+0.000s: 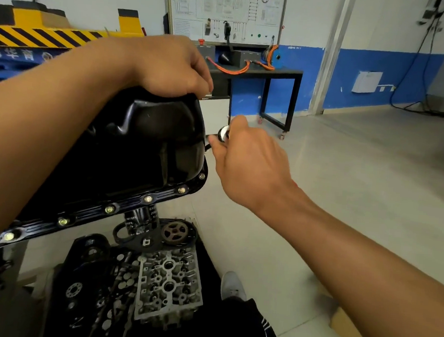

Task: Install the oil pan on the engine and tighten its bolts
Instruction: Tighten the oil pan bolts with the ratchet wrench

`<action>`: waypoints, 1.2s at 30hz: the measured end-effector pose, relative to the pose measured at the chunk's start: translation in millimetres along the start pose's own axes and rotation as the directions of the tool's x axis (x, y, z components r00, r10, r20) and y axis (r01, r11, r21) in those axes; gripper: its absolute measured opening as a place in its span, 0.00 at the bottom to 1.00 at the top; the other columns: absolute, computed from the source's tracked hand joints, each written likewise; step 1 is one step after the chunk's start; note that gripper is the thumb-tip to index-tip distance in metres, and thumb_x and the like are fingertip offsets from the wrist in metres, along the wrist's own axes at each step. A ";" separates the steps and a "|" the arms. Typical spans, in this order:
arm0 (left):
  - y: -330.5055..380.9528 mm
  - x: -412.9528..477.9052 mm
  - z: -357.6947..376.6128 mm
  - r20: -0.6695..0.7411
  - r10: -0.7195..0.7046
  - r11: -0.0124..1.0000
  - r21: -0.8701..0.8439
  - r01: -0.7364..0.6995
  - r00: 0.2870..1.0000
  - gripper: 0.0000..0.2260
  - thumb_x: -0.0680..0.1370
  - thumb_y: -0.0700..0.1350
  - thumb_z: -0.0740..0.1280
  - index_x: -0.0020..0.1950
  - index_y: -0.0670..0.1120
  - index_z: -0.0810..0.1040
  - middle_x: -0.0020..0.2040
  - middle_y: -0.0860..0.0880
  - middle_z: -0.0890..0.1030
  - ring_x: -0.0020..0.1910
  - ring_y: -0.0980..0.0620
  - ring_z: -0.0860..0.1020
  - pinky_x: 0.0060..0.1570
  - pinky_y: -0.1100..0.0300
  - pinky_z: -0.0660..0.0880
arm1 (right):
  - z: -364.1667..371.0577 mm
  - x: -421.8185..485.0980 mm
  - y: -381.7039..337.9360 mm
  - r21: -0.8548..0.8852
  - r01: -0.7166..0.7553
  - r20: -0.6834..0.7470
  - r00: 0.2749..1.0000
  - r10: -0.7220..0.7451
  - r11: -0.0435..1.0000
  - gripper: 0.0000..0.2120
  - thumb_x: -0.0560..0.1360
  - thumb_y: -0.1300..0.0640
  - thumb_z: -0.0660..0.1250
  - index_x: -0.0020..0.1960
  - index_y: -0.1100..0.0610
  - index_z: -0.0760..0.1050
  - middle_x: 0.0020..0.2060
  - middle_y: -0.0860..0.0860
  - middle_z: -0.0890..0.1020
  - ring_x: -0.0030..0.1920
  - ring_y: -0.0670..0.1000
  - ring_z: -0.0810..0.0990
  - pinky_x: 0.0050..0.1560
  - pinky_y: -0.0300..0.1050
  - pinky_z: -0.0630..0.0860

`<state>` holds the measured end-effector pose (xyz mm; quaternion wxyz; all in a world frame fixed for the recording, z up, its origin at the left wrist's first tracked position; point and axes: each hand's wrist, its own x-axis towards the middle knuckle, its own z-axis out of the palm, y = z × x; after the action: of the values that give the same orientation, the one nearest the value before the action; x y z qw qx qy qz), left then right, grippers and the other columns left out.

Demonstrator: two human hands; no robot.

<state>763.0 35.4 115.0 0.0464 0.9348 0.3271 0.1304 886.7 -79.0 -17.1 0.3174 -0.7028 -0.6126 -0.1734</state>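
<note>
Our left hand [170, 66] curls over pan's [143, 141] far edge. Right hand [248, 159] grips tool [223, 133], fingers closed. Pan lies just left of them, bolts [148, 198] lower-left.

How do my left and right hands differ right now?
The left hand sits on top of the oil pan, while the right hand is off the pan's right side. The left hand's fingers curl over the pan's far edge, and the right hand grips a chrome-headed tool. Both hands are bare.
</note>
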 end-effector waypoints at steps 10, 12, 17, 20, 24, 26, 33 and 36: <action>13.3 -47.6 18.8 -0.566 0.217 0.954 -0.050 -0.297 0.795 0.08 0.74 0.42 0.66 0.49 0.48 0.85 0.43 0.56 0.81 0.43 0.59 0.78 0.46 0.67 0.71 | -44.1 -3.0 13.7 0.029 0.033 0.092 0.995 -0.035 0.999 0.17 0.79 0.43 0.62 0.35 0.48 0.63 0.31 0.45 0.72 0.34 0.50 0.74 0.34 0.46 0.71; 16.1 -75.5 38.5 -0.659 0.177 0.925 -0.143 -0.353 0.731 0.07 0.74 0.42 0.67 0.46 0.49 0.84 0.40 0.57 0.81 0.39 0.60 0.77 0.43 0.71 0.70 | -52.1 -6.0 15.6 0.118 0.004 0.014 1.000 -0.005 0.993 0.17 0.77 0.46 0.65 0.33 0.50 0.67 0.27 0.46 0.72 0.31 0.48 0.73 0.31 0.46 0.72; 29.1 -135.9 126.7 -0.548 0.028 0.880 -0.383 -0.280 0.836 0.08 0.73 0.41 0.69 0.45 0.52 0.84 0.36 0.57 0.81 0.37 0.58 0.79 0.39 0.72 0.69 | -44.8 -27.3 4.3 0.234 -0.016 0.073 0.997 -0.001 0.972 0.10 0.78 0.51 0.67 0.41 0.56 0.76 0.29 0.48 0.76 0.32 0.50 0.75 0.35 0.52 0.77; 33.1 -148.6 167.3 -0.285 -0.140 0.797 -0.600 -0.062 0.948 0.09 0.75 0.38 0.69 0.46 0.53 0.83 0.36 0.54 0.82 0.33 0.59 0.77 0.36 0.67 0.72 | -31.6 -33.9 0.2 0.264 -0.004 0.108 0.994 -0.025 0.964 0.09 0.79 0.52 0.66 0.44 0.56 0.76 0.30 0.49 0.77 0.33 0.51 0.76 0.38 0.53 0.77; 33.4 -146.6 183.6 -0.027 -0.275 0.598 -0.788 0.149 0.961 0.08 0.77 0.37 0.68 0.47 0.50 0.83 0.38 0.52 0.85 0.36 0.50 0.80 0.43 0.56 0.77 | -21.8 -33.1 -1.2 0.254 -0.002 0.077 0.997 -0.018 0.967 0.07 0.79 0.52 0.65 0.44 0.55 0.75 0.29 0.48 0.76 0.31 0.50 0.75 0.35 0.53 0.77; 34.7 -144.4 184.4 0.013 -0.295 0.515 -0.840 0.171 0.956 0.08 0.76 0.36 0.68 0.47 0.49 0.83 0.38 0.50 0.85 0.35 0.53 0.80 0.44 0.58 0.77 | -19.3 -34.2 -2.6 0.238 0.008 0.068 0.997 -0.024 0.971 0.07 0.79 0.52 0.65 0.45 0.54 0.75 0.29 0.49 0.76 0.31 0.52 0.75 0.34 0.53 0.77; 48.2 -141.7 190.5 0.076 -0.205 0.430 -0.889 0.159 0.976 0.05 0.76 0.41 0.71 0.50 0.48 0.83 0.43 0.45 0.84 0.38 0.53 0.78 0.45 0.56 0.74 | -14.0 -42.5 -3.6 0.257 0.031 0.033 0.999 -0.041 0.966 0.05 0.80 0.54 0.64 0.47 0.55 0.75 0.29 0.48 0.76 0.33 0.54 0.77 0.36 0.54 0.77; 54.3 -141.2 187.2 0.053 -0.169 0.417 -0.901 0.120 0.984 0.07 0.72 0.45 0.71 0.49 0.46 0.82 0.42 0.47 0.84 0.39 0.49 0.78 0.47 0.51 0.75 | -10.9 -44.5 -7.9 0.246 0.025 -0.008 1.000 -0.024 0.969 0.05 0.79 0.55 0.65 0.46 0.55 0.75 0.27 0.45 0.72 0.32 0.54 0.74 0.34 0.53 0.76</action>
<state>740.7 -95.3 -85.8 0.5409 0.7309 0.2872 0.3013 872.2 -119.3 -35.4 0.4016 -0.6499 -0.6372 -0.1016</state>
